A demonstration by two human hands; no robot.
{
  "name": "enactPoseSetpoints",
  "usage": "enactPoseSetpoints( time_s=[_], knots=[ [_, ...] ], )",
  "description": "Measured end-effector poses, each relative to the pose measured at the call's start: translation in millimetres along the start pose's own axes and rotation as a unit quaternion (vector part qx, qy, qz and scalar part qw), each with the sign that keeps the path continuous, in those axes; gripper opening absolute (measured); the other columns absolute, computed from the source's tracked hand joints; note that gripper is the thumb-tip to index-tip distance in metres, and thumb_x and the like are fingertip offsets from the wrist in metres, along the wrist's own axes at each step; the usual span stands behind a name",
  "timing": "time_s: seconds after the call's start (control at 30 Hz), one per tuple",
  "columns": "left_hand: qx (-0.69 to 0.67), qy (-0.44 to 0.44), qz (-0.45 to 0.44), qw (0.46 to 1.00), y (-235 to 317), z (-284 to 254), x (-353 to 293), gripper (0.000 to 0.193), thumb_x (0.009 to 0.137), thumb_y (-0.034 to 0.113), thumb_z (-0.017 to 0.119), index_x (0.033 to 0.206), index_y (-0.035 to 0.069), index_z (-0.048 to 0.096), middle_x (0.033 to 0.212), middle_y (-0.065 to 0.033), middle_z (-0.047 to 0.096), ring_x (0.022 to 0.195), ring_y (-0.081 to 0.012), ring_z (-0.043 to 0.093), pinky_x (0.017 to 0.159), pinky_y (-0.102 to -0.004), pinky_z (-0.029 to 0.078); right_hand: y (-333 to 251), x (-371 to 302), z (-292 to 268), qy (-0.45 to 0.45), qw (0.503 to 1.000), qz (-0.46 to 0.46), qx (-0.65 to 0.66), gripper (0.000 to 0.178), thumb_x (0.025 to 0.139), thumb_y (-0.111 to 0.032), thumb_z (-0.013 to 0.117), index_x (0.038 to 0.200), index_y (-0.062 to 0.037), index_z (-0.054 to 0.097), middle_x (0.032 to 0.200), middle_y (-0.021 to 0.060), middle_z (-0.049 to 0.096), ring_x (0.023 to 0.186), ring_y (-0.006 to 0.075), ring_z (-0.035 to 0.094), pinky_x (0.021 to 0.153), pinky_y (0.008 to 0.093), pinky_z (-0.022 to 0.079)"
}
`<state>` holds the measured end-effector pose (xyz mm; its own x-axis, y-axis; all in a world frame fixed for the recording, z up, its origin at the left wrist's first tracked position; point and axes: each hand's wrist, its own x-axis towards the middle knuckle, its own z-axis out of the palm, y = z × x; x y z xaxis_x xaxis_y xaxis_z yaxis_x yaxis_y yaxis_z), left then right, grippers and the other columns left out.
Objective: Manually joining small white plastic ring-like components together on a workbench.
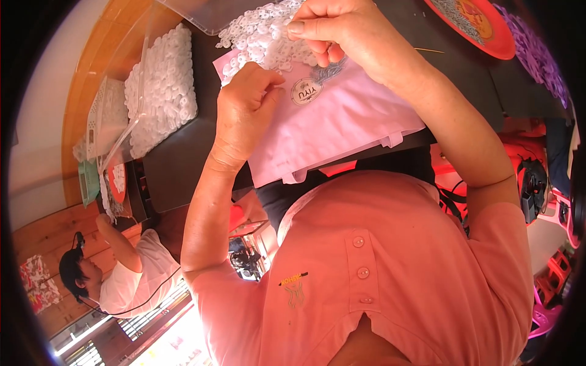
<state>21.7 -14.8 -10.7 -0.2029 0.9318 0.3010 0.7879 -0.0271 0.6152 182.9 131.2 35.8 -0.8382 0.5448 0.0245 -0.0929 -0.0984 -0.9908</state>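
Fingers [307,28] of the right hand [342,29] form a closed pinch above a heap of small white round plastic pieces [259,33]; left hand [243,107] fingers curl, closure unclear. Any held piece cannot be determined. Smooth, lightly creased pink fabric bag [351,119] lies beneath on the black tabletop [174,168], long near edge slanting, handle loops [392,141] toward the person.

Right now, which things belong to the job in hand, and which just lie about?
Likely in use:
white pieces by the right hand
pink cloth by the left hand
small grey pieces on the cloth

Likely lying about:
purple pieces
red stool
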Motion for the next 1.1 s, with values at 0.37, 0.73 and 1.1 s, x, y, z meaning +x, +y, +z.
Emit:
enactPoseSetpoints(
  time_s=[0.37,0.73,1.1],
  knots=[
    [0.227,-0.018,0.208,0.951,2.3,8.7,5.1,0.013,0.071,0.003,0.068,0.081,0.005,0.06,0.081,-0.008,0.055,0.074,-0.0261,0.06,0.06,-0.0361,0.052,10.8,5.4,0.1,0.003,0.999,-0.013,-0.029,0.016,0.092,-0.009,0.061,0.082,0.0026,0.064,0.062,0.0028,0.057,0.051,0.0088,0.05,0.048,0.0242,0.041],
    [0.252,-0.043,0.276,0.926,-3.6,11.2,15.1,0.016,0.068,0.001,0.066,0.076,0.003,0.051,0.076,-0.0099,0.051,0.068,-0.0271,0.058,0.054,-0.0386,0.05,14.7,6.6,-0.3,-0.008,0.998,-0.038,-0.039,0.017,0.091,-0.011,0.063,0.079,0.0012,0.064,0.061,0.0022,0.057,0.051,0.0085,0.05,0.047,0.0243,0.04],
    [-0.305,-0.013,-0.178,0.936,16.9,-16.9,5.3,0.007,0.085,0.006,0.063,0.088,-0.001,0.064,0.073,0.0003,0.059,0.061,-0.0055,0.048,0.052,-0.0206,0.037,31.9,6.2,-1.6,-0.015,0.946,-0.236,-0.222,0.013,0.081,-0.008,0.064,0.092,-0.0012,0.066,0.073,0.012,0.063,0.063,0.019,0.061,0.062,0.0329,0.047]
  ],
)
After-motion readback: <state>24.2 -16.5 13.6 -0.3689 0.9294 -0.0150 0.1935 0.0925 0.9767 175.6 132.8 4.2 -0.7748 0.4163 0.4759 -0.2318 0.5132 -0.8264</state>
